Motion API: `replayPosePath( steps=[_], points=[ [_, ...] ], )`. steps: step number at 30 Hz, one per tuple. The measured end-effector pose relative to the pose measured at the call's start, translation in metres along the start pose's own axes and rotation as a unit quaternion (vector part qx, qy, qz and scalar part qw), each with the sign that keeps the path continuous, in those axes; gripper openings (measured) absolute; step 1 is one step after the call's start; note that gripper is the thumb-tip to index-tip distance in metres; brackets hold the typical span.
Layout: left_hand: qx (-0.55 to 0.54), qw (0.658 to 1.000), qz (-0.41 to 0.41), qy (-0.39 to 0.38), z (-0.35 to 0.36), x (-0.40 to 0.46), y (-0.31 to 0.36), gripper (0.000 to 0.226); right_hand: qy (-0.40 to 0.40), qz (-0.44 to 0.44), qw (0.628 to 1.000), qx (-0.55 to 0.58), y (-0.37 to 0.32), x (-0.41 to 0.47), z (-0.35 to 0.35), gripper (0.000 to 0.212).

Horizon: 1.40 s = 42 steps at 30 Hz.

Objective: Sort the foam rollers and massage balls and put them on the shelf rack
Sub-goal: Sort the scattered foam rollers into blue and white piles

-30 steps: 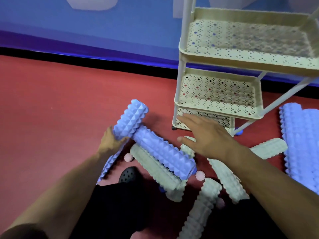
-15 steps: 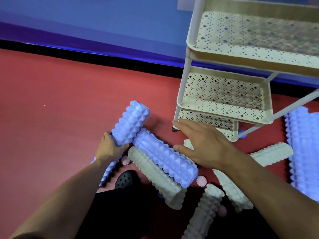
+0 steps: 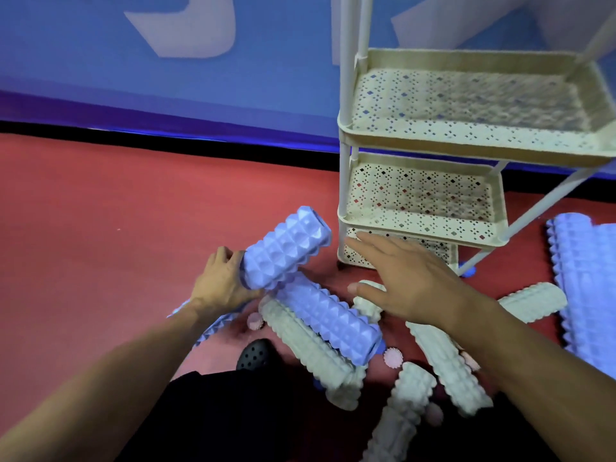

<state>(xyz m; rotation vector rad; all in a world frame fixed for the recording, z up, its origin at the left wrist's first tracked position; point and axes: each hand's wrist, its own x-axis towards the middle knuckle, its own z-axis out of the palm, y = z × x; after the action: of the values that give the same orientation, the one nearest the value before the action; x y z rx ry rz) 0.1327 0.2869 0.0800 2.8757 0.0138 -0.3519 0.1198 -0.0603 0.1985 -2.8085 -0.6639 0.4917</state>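
The left hand (image 3: 221,283) grips the end of a blue foam roller (image 3: 286,248), its fingers curled round it. The right hand (image 3: 406,283) reaches forward, palm down, with straight, slightly spread fingers, and holds nothing.

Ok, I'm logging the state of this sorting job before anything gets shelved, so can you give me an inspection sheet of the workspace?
Surface: red floor, rollers and balls scattered on it.
Job's things: blue foam roller lifted in the left hand; second blue roller lying across a cream roller; more cream rollers around; pink massage balls between them; shelf rack, visible tiers bare.
Clutter: black perforated shoe; blue ridged mat at right.
Hands: left hand grips the roller's end; right hand hovers, fingers straight.
Cables: nothing seen.
Surroundings: blue wall, black skirting strip.
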Motion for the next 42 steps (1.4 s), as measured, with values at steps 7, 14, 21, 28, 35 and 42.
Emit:
replayPosePath(
  steps=[7,14,21,28,35,42],
  points=[
    [0.165,0.958,0.23,0.044,-0.057,-0.045,0.095,0.099,0.051,-0.015,0.998,0.016,-0.002,-0.049,-0.037,0.092],
    [0.246,0.856,0.444,0.102,-0.076,-0.106,0.215,0.086,-0.015,0.044,0.986,0.158,0.03,-0.115,-0.031,0.102],
    [0.247,0.78,0.561,0.125,-0.085,-0.136,0.307,0.093,-0.058,0.129,0.932,0.335,0.079,-0.19,-0.023,0.096],
    [0.221,0.723,0.645,0.108,-0.064,-0.154,0.387,0.086,-0.022,0.146,0.871,0.468,0.105,-0.274,-0.036,0.028],
    [0.074,0.796,0.591,0.11,-0.022,-0.124,0.442,0.101,0.053,0.188,0.847,0.494,0.156,-0.314,-0.034,0.022],
    [0.095,0.836,0.534,0.085,0.002,-0.088,0.471,0.111,0.037,0.24,0.856,0.457,0.213,-0.315,-0.029,0.063]
  ],
)
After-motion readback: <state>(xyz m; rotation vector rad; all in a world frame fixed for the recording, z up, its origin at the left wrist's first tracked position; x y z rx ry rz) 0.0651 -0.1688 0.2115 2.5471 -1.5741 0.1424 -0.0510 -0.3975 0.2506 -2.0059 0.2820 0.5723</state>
